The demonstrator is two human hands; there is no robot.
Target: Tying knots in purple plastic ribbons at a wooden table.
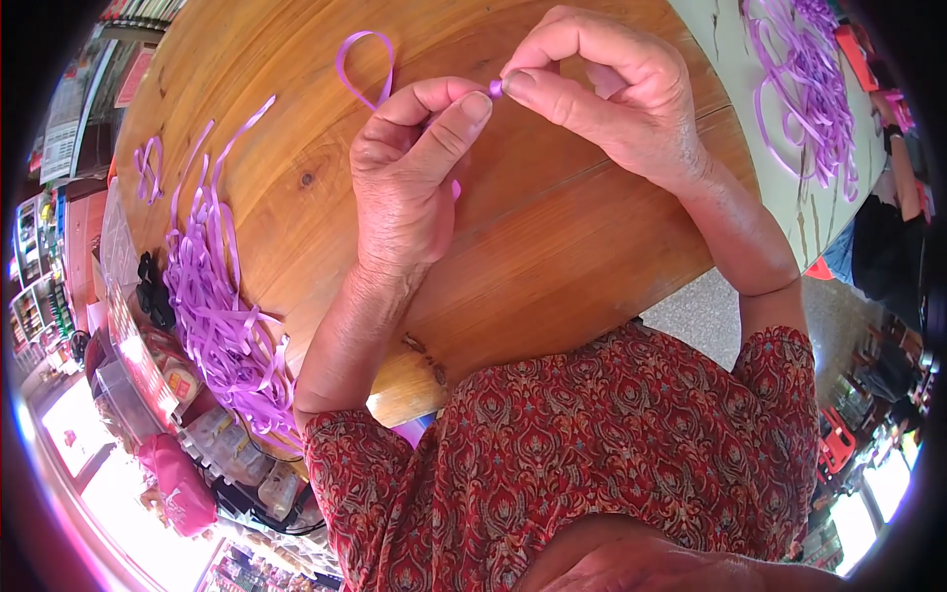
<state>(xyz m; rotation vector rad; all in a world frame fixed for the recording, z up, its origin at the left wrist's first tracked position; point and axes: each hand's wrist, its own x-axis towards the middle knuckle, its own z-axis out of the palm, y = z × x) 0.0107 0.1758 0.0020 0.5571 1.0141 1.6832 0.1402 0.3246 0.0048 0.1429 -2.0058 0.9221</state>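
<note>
Between my two hands, above the wooden table, is a narrow purple ribbon (pixel 392 61) with a small knot (pixel 496 89) at the fingertips. My left hand (pixel 419 163) pinches it between thumb and forefinger, right beside the knot. A loop of the ribbon stands out behind the left knuckles, and a short piece shows below that palm. My right hand (pixel 617 104) is closed too, its thumb and forefinger meeting at the knot's right side. The fingertips hide part of the knot and whatever tail it has.
The round wooden table (pixel 286 197) carries a heap of purple ribbons (pixel 222 316) at its left side and a small ribbon bundle (pixel 149 168) farther back. Another ribbon pile (pixel 809 99) lies on a pale table (pixel 735 59) at right. A pink bag (pixel 180 483) is at lower left.
</note>
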